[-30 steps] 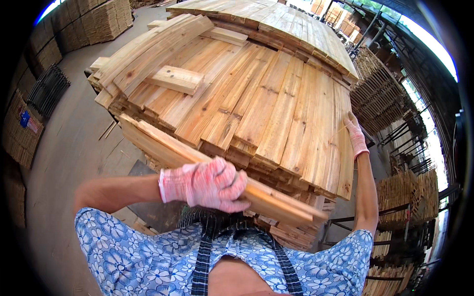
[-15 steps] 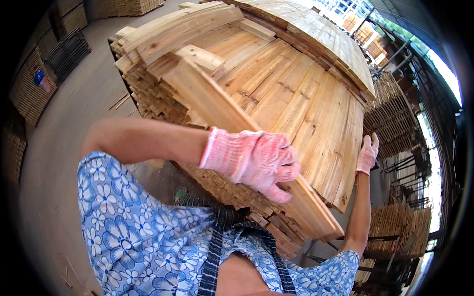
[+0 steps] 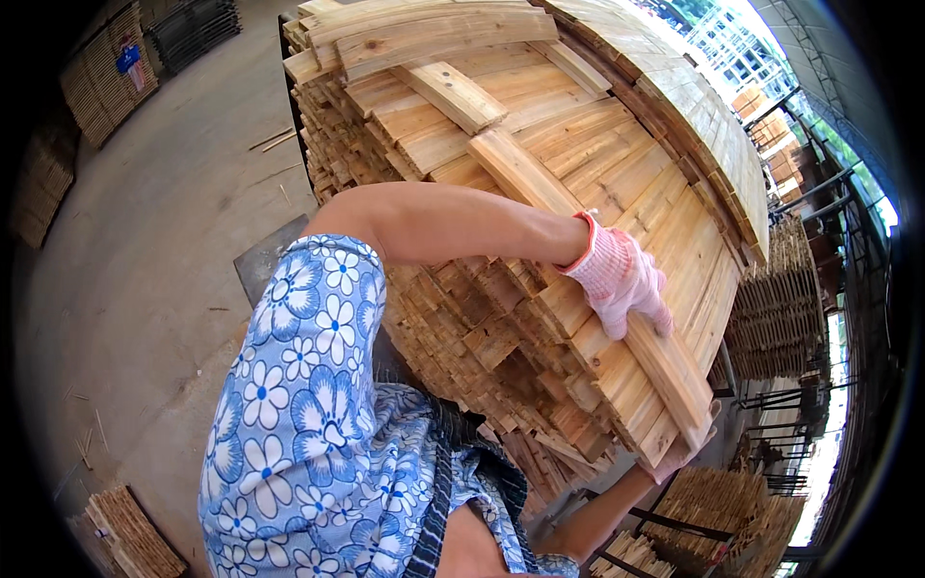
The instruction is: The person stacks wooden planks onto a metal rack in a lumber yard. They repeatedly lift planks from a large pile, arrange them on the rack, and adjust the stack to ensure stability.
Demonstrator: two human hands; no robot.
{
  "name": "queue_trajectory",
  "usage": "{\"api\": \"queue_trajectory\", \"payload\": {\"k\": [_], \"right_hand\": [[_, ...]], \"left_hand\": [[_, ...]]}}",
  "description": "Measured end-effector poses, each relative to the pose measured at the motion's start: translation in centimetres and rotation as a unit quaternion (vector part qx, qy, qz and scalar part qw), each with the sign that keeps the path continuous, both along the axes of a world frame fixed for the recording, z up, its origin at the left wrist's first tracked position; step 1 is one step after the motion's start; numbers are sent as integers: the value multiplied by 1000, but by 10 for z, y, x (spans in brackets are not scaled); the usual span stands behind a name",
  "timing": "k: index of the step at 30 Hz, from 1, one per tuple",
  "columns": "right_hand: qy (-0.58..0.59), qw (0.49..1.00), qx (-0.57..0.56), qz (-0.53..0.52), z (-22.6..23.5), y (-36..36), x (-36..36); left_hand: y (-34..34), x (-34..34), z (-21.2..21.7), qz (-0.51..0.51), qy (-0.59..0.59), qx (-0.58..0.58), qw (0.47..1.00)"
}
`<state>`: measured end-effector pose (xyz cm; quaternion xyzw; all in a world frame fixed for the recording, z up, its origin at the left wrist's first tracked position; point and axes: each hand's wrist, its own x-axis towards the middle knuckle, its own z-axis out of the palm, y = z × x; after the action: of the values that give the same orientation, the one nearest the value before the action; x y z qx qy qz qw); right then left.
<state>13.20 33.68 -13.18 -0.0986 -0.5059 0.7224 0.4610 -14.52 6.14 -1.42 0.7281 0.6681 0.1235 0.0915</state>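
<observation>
A long wooden board (image 3: 665,371) lies slantwise across the top layer of a big stack of planks (image 3: 617,188). My left hand (image 3: 626,279), in a pink and white knit glove, is closed over the board's middle, fingers bent down round its edges. At the board's near right end is my right hand (image 3: 679,457), gloved too and cupped against that end. The board hides part of its fingers; some fingertips show beyond the corner. A shorter wood block (image 3: 453,94) and several loose boards (image 3: 438,40) rest on the stack's far left part.
A second, higher plank stack (image 3: 674,87) adjoins the far side. More lumber stacks stand at right (image 3: 771,313) and lower right (image 3: 718,511). Scraps of wood (image 3: 273,141) lie on the concrete floor (image 3: 183,241) at left, with a small pile of slats (image 3: 135,530) at lower left.
The board has come down from a raised tilt onto the stack. My left hand moved right with it. My right hand moved from the stack's right edge to the board's near end.
</observation>
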Motion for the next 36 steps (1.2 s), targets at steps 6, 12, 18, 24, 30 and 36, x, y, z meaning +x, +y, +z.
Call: {"api": "queue_trajectory", "payload": {"k": [6,12,18,24,30,36], "right_hand": [[-118,985,123,-32,42,-13,-3],[-281,922,265,-30,72,-66,-28],[-305,871,378,-78,62,-40,-15],[-257,918,303,3,56,-20,-8],[-245,921,283,-108,145,-35,-39],[-411,840,288,205,196,-218,-309]], "left_hand": [[-4,-11,0,12,-6,-5,1000],[-9,-3,-4,17,32,29,999],[-1,0,-1,-22,45,19,999],[-51,-43,29,8,113,108,988],[-223,-250,96,573,238,-57,782],[-244,-229,67,498,267,-124,816]]}}
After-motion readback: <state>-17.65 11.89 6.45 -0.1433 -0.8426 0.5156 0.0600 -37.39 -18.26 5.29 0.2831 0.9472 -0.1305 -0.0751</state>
